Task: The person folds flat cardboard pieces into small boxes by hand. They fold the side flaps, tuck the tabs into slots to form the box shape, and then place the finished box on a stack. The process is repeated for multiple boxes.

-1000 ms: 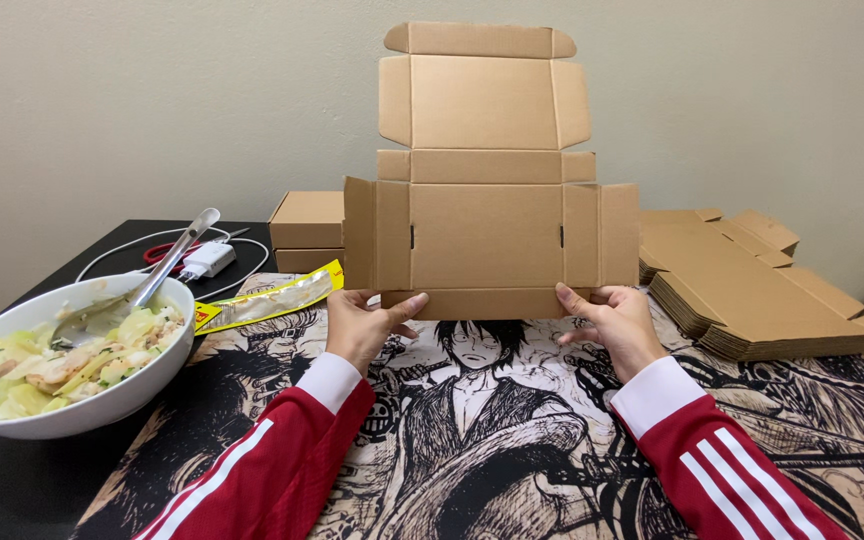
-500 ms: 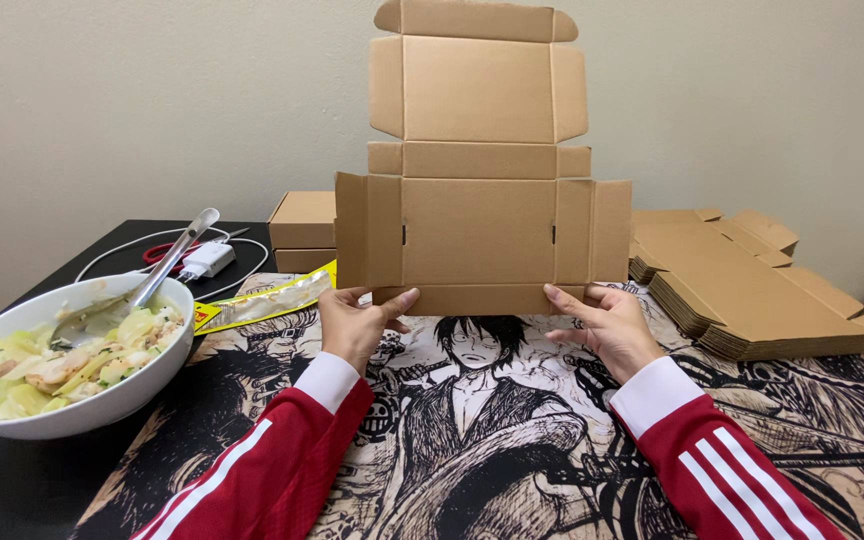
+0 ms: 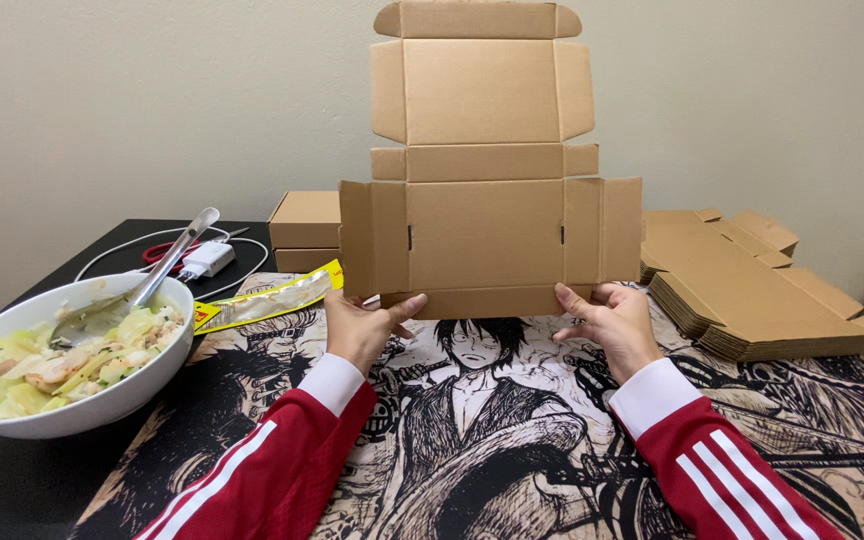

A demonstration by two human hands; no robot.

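Both hands gripped the flat, unfolded brown cardboard box blank (image 3: 490, 160) upright over the printed mat (image 3: 512, 430): your left hand (image 3: 364, 325) and right hand (image 3: 610, 322) closed on its bottom edge.

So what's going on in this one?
A person in red sleeves holds a flat, unfolded brown cardboard box blank upright by its bottom edge, left hand and right hand at either corner. A stack of flat cardboard blanks lies to the right; a white bowl of food sits left.
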